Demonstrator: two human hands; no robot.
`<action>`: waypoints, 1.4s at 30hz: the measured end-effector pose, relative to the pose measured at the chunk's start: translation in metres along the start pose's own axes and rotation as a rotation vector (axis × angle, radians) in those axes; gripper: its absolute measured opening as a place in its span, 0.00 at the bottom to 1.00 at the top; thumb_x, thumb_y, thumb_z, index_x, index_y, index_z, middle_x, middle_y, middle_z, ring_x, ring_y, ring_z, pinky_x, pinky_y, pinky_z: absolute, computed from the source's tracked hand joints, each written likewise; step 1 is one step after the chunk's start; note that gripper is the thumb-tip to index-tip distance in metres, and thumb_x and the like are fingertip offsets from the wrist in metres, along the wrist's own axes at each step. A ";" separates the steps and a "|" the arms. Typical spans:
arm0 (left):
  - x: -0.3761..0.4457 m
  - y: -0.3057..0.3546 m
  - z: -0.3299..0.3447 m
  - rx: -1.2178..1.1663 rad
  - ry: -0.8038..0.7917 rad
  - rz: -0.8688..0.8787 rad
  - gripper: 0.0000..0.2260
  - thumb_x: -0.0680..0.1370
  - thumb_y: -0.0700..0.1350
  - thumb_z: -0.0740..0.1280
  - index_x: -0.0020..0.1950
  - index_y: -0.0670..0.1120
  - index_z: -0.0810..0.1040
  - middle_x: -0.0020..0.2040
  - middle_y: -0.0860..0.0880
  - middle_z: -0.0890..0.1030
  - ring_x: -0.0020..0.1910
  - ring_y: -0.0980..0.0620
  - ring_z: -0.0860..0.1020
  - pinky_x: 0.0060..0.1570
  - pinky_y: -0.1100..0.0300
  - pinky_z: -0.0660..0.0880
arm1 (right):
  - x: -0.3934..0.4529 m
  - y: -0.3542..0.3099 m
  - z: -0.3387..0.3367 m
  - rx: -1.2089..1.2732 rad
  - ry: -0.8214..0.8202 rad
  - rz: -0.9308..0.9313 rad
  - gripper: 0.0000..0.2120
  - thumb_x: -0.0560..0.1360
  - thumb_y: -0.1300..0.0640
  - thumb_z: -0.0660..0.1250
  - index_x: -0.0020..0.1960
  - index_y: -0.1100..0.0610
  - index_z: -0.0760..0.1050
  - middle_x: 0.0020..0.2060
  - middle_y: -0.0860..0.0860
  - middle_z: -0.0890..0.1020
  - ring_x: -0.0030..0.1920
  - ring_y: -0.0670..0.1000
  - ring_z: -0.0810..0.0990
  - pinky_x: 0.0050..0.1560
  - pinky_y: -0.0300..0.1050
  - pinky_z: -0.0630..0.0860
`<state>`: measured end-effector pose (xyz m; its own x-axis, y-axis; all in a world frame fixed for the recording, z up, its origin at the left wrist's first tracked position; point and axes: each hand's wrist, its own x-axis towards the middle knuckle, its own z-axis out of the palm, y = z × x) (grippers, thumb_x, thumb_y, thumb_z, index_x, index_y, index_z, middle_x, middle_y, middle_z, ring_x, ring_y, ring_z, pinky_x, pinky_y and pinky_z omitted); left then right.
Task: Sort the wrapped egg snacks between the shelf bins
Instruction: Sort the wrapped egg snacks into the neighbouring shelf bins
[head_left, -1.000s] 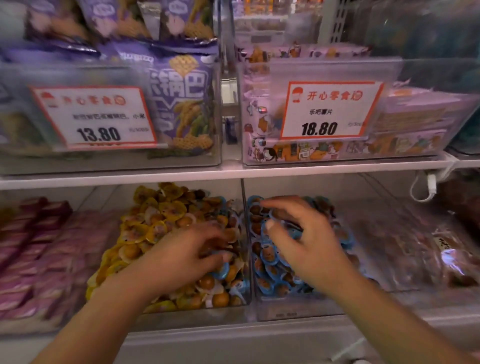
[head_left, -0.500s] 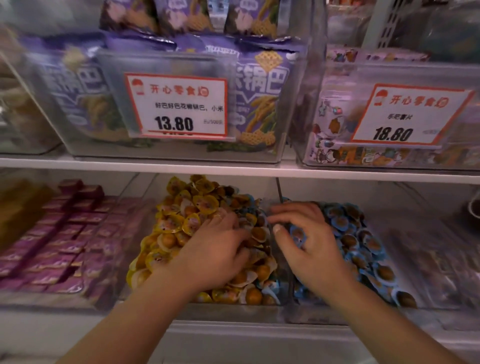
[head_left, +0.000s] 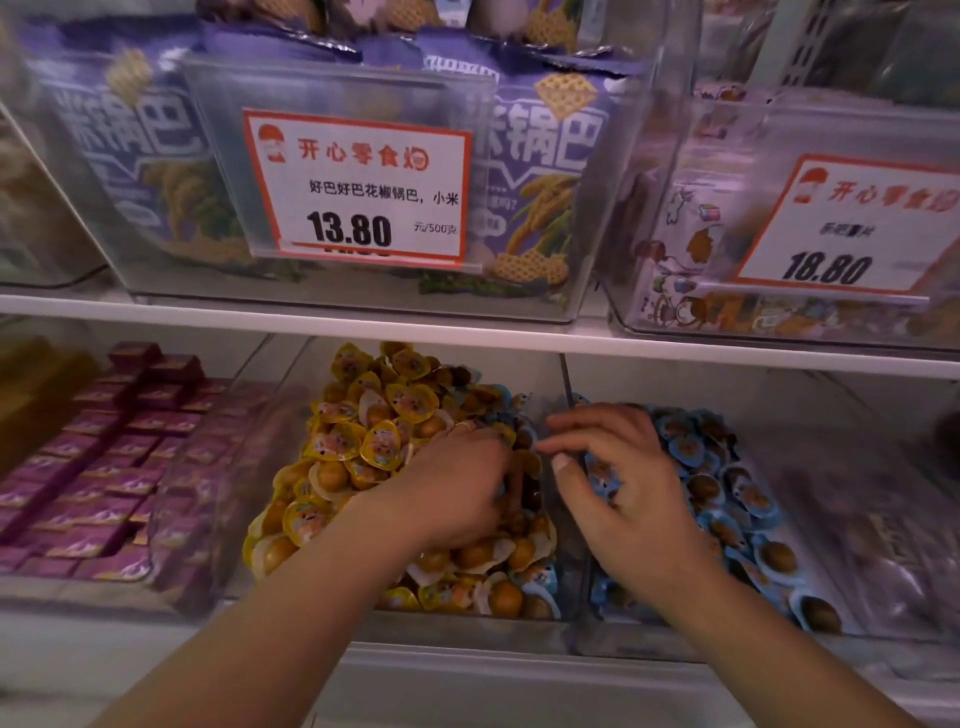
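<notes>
- The upper shelf (head_left: 467, 332) was seen carrying clear bins of purple snack bags (head_left: 540, 171) behind a 13.80 price card (head_left: 358, 187); since a second earlier the view had been swung leftward, so this card had been brought to the centre and the 18.80 card (head_left: 852, 228) pushed to the right edge.
- On the lower shelf, a bin of purple packets (head_left: 104, 467) was seen at the left.
- The yellow-wrapped egg snacks (head_left: 363, 436) were heaped in the middle bin (head_left: 467, 631), with a few blue-wrapped ones lying among them along its right side.
- The blue-wrapped egg snacks (head_left: 727, 499) were laid in the bin just to the right.
- The left hand (head_left: 457, 493) had been carried deeper into the yellow heap, its fingers curled down among the packs; whether one was pinched could not be told.
- The right hand (head_left: 623, 488) had been kept over the blue bin's left edge, a blue pack held beneath its curled fingers and thumb.
- Sorting was judged well short of done, stray blue packs being left in the yellow bin.
</notes>
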<state>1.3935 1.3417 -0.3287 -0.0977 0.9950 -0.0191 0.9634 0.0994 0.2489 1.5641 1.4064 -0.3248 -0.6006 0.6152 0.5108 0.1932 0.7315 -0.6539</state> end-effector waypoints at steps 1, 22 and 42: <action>-0.001 -0.001 -0.002 -0.075 0.046 -0.017 0.04 0.77 0.48 0.67 0.51 0.53 0.78 0.54 0.50 0.76 0.58 0.48 0.73 0.58 0.53 0.71 | -0.001 0.000 -0.001 0.014 -0.004 0.003 0.08 0.75 0.58 0.66 0.48 0.53 0.84 0.53 0.42 0.79 0.62 0.44 0.73 0.62 0.30 0.65; 0.015 0.003 0.004 0.051 -0.113 0.050 0.26 0.74 0.58 0.70 0.70 0.57 0.68 0.62 0.49 0.78 0.58 0.45 0.78 0.53 0.53 0.76 | -0.007 -0.002 -0.003 0.043 0.034 0.005 0.08 0.76 0.57 0.66 0.49 0.51 0.84 0.54 0.40 0.80 0.62 0.43 0.75 0.61 0.35 0.70; 0.013 -0.002 0.014 -0.038 -0.086 0.121 0.21 0.69 0.55 0.69 0.60 0.60 0.68 0.48 0.53 0.79 0.46 0.50 0.78 0.36 0.59 0.70 | -0.006 -0.001 -0.002 0.003 0.044 -0.034 0.08 0.76 0.59 0.66 0.49 0.53 0.84 0.54 0.39 0.80 0.62 0.43 0.75 0.61 0.30 0.67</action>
<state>1.3942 1.3550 -0.3428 0.0419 0.9967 -0.0688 0.9567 -0.0202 0.2904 1.5685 1.4029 -0.3263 -0.5721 0.6026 0.5564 0.1707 0.7510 -0.6378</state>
